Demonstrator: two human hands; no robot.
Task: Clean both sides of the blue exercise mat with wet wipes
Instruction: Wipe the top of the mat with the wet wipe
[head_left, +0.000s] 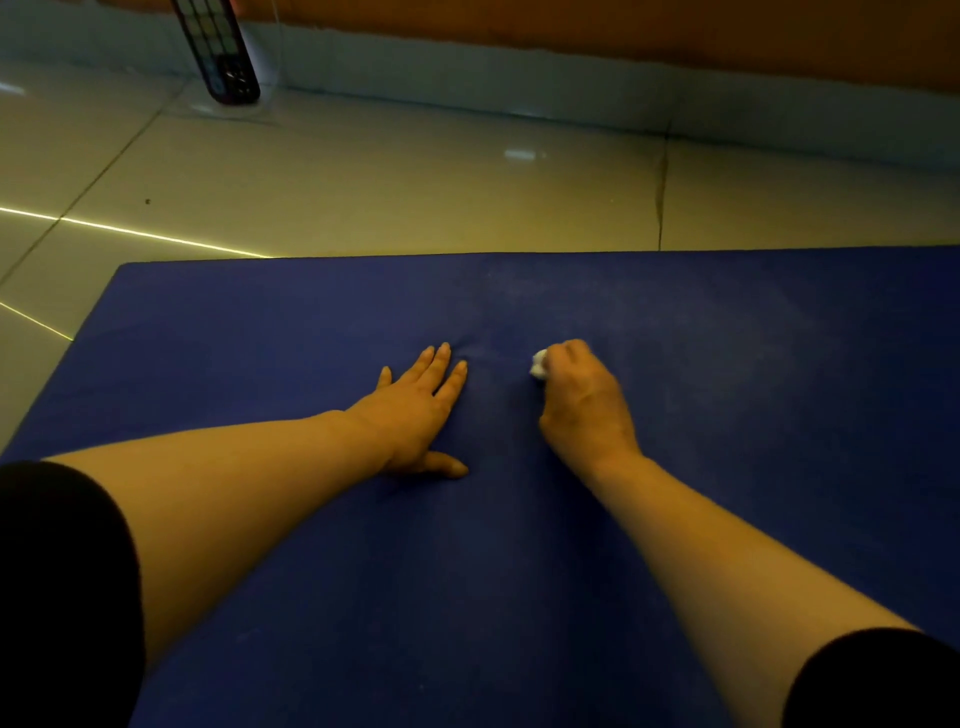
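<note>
The blue exercise mat (260, 332) lies flat on the tiled floor and fills the lower part of the view. My left hand (421, 410) presses flat on the mat with its fingers straight and spread. Just to its right, my right hand (584, 400) curls round a crumpled white wet wipe (539, 365) and holds it against the mat. Only a small white corner of the wipe shows past the fingers. A faint paler patch marks the mat beyond and to the right of the right hand.
Glossy pale floor tiles (363, 176) stretch beyond the mat's far edge up to a wall base. A dark device on a stand (223, 57) rises at the far left by the wall. The mat's left edge runs diagonally near the tiles.
</note>
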